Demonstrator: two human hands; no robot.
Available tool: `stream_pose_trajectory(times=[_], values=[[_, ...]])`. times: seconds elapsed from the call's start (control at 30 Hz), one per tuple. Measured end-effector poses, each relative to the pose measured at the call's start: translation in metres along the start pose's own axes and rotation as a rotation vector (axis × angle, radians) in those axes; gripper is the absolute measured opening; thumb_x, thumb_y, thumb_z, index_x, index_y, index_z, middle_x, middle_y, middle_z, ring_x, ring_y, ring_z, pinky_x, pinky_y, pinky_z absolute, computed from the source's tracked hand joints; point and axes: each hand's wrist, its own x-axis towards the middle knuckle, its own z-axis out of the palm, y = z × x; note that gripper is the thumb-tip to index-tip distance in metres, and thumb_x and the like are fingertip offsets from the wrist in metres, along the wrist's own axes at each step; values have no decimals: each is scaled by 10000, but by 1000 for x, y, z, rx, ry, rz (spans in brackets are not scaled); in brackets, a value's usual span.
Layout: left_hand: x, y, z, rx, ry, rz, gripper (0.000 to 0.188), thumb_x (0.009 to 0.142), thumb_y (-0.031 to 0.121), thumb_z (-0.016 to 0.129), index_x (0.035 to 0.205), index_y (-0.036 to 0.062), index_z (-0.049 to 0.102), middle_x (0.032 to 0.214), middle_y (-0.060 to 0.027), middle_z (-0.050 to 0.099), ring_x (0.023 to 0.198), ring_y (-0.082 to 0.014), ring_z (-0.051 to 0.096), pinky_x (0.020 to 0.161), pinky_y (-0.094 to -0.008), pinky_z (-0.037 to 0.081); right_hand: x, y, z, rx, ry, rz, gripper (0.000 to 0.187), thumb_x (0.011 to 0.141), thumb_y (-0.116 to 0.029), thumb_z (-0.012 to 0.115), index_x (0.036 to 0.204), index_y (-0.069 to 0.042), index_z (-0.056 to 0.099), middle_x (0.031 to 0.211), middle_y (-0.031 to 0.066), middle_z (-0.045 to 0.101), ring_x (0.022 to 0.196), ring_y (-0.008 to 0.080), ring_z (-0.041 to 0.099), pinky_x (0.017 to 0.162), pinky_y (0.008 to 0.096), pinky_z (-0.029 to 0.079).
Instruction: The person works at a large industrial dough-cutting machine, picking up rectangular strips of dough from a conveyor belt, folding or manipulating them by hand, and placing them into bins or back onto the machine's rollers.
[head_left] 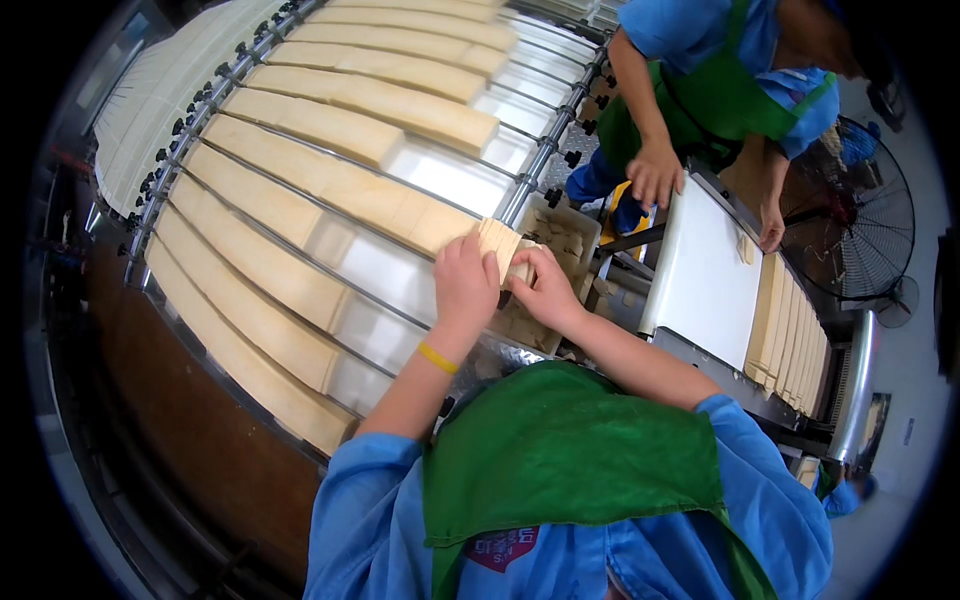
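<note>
A small stack of pale, thin dough sheets (497, 246) is held between my two hands at the near end of one conveyor lane. My left hand (467, 277), with a yellow band on its wrist, is closed on the stack's left side. On the other side, my right hand (545, 285) is closed with its fingers and thumb at the stack's edge. Behind the stack, a long row of overlapping dough sheets (330, 180) runs up the same lane. Below my right hand is a bin (590, 225) with loose dough pieces in it.
Metal rods divide the white conveyor (385, 290) into lanes of dough rows. A crossbar (550, 140) with black knobs spans it. At right, a co-worker (700, 80) in a green apron reaches over a second white belt (705, 270) bearing dough strips (785, 330). A large fan (850, 210) stands beyond.
</note>
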Motion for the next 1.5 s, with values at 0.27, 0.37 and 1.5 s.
stream_pose_trajectory(times=[0.27, 0.37, 1.5], values=[[-11, 15, -21, -183, 46, -37, 593, 699, 203, 735, 1161, -53, 464, 1115, -231, 506, 1036, -398, 486, 903, -454, 408, -15, -16, 4, 13, 33, -107, 256, 761, -88, 633, 1002, -49, 554, 998, 161, 520, 944, 333, 522, 832, 374, 430], [-25, 5, -45, -206, 83, -101, 618, 683, 186, 755, 1179, -23, 452, 1148, -204, 486, 1050, -371, 490, 914, -426, 409, -20, -29, 5, 111, -83, -141, 253, 790, -42, 617, 1032, -51, 544, 996, 121, 481, 942, 253, 511, 809, 318, 429], [-57, -111, -108, 500, -37, 21, 420, 715, 54, 647, 1116, -8, 539, 1211, -218, 512, 1155, -399, 460, 965, -476, 378, -125, 90, -89, -53, -240, 502, 375, 819, -200, 640, 1141, -24, 566, 1043, 157, 585, 888, 233, 616, 796, 338, 498]])
